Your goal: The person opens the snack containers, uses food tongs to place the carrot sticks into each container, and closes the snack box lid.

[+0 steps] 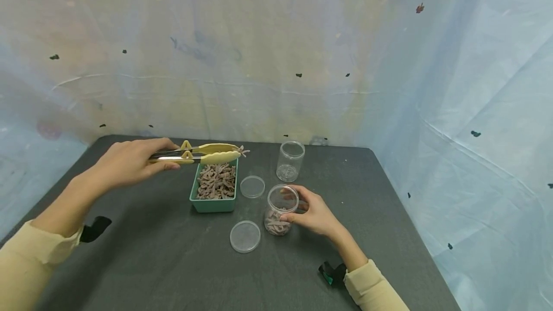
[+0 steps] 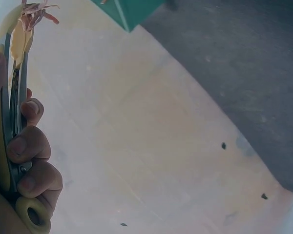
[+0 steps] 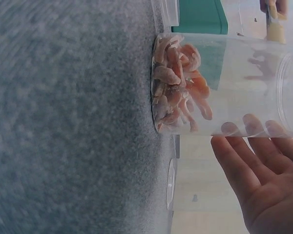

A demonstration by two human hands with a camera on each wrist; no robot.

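Note:
My left hand [image 1: 129, 160] grips yellow-tipped tongs [image 1: 218, 157], whose tips pinch a few brownish strips [image 2: 36, 14]. The tongs hang above the far end of a green tub [image 1: 213, 205] filled with similar strips [image 1: 216, 181]. To the right, my right hand [image 1: 315, 210] holds an upright clear jar [image 1: 282, 200], thumb on the near side and fingers on the far side. Brownish strips [image 3: 178, 83] lie in its lower part, and its mouth is uncovered. In the right wrist view the fingertips [image 3: 229, 129] touch the jar wall.
A second clear jar [image 1: 290, 160] stands behind the held one, with no strips showing in it. Two clear round lids [image 1: 252, 186] lie flat between tub and jars, the nearer lid [image 1: 245, 236] by the held jar. A pale curtain [image 1: 259, 61] rises behind the dark table [image 1: 181, 263].

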